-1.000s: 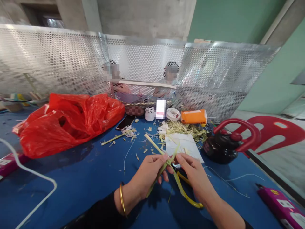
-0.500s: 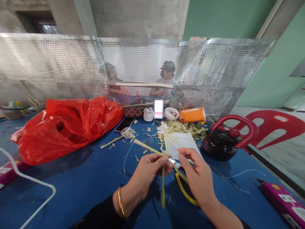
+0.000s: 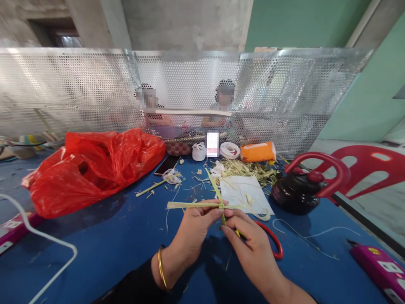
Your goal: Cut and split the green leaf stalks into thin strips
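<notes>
Pale green plant strips (image 3: pixel 193 205) cross in a small knot-like join just above the table. My left hand (image 3: pixel 198 223), with a gold bangle at the wrist, pinches them beside the crossing. From the other side, my right hand (image 3: pixel 251 240) has its thumb and fingers closed on the short strip end pointing toward me. Scissors with a red handle loop (image 3: pixel 276 242) show behind my right hand. Their blades are hidden, and I cannot tell whether that hand grips them or they lie on the table.
A red plastic bag (image 3: pixel 95 169) lies left, beside a phone (image 3: pixel 167 165). White paper (image 3: pixel 243 192) and a heap of plant scraps (image 3: pixel 253 171) lie ahead. A black kettle (image 3: pixel 295 190) stands right. Behind a perforated metal screen (image 3: pixel 186 80) sit two people.
The scissor blades have left the crossing, and the handles now sit behind my right hand. My right fingers have closed on a strip end. The strips have turned, the left one now nearly level.
</notes>
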{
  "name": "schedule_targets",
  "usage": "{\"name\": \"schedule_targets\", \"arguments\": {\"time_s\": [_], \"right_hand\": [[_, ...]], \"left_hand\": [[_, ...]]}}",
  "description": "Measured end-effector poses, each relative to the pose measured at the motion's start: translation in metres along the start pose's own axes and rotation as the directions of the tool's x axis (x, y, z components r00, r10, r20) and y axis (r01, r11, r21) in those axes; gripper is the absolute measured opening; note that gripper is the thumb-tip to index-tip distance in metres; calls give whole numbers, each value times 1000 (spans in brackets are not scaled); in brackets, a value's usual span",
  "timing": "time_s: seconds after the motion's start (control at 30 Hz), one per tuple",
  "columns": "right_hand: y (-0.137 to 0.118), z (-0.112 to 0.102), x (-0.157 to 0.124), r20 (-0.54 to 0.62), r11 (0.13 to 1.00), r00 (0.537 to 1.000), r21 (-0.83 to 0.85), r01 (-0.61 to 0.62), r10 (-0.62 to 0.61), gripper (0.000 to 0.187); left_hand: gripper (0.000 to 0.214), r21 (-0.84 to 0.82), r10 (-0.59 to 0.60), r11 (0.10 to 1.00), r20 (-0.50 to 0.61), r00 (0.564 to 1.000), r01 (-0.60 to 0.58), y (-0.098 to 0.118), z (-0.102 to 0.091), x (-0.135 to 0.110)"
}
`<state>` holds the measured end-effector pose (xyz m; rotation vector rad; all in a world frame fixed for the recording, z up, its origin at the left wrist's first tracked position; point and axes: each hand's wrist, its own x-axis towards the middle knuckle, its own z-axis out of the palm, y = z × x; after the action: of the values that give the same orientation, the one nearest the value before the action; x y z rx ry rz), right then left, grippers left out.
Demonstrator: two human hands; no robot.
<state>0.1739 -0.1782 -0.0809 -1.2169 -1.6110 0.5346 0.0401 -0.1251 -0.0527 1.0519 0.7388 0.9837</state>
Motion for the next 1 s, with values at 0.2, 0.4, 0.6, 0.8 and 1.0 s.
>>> {"name": "schedule_targets", "arguments": {"time_s": [0.2,0.4,0.6,0.8,1.0], "right_hand": [[-1,-1,-1,14,998,999,-54,36,-35,18],[-7,-7,1,37,979,996,-181,90,-84,16],[-2,-22,8,-186,928,976,-370,35,-111,14],[0,-17,13,13,960,999,-278,-37,42,24],[-4,-17,9,18,944,997,-322,71,-68,23]], "left_hand": [[17,23,9,1000,-57,998,-7,-4,-1,1],[22,-72,-77,995,-31,997,74,0,-1,3],[21,-51,-128,990,50,990,131,6,-3,2],[21,182,-85,980,15,996,81,2,1,0],[18,340,-34,940,10,999,28,0,0,3]]}}
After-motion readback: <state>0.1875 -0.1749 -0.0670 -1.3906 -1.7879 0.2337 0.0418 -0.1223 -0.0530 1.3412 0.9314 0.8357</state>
